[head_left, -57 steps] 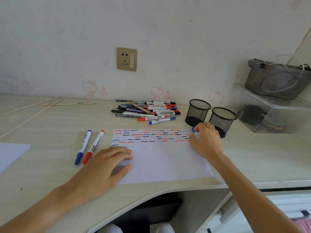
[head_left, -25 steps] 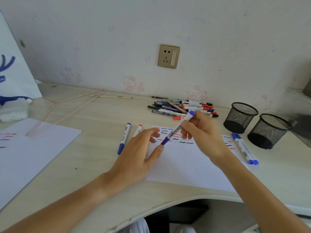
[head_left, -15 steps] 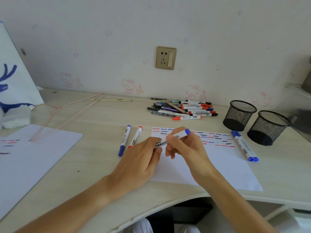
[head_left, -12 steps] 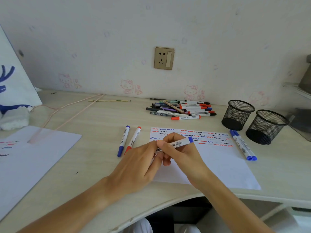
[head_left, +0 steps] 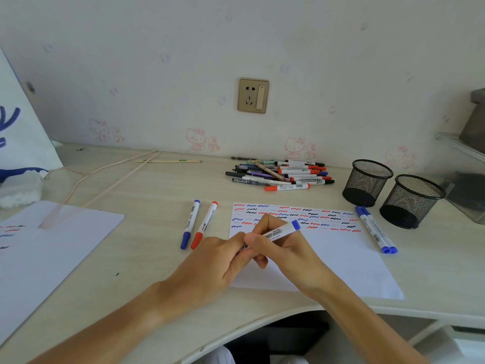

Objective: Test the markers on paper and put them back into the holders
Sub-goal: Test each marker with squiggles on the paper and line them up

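Right over the paper (head_left: 328, 261) on the counter (head_left: 147, 258), both hands grip one blue marker (head_left: 282, 231): left hand (head_left: 210, 269) fingers curled round its near end, right hand (head_left: 283, 248) fingers pinching the barrel. Both mesh holders (head_left: 367, 182) stand far right.

My desk (head_left: 147, 258) is bright with soft daylight. Shadows are faint. Everything looks sharp, but the edges bend a bit, like through a round lens.

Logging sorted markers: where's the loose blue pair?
Head view, right side: the two blue markers lie together on the desk, between the paper's right edge and the nearer mesh holder.
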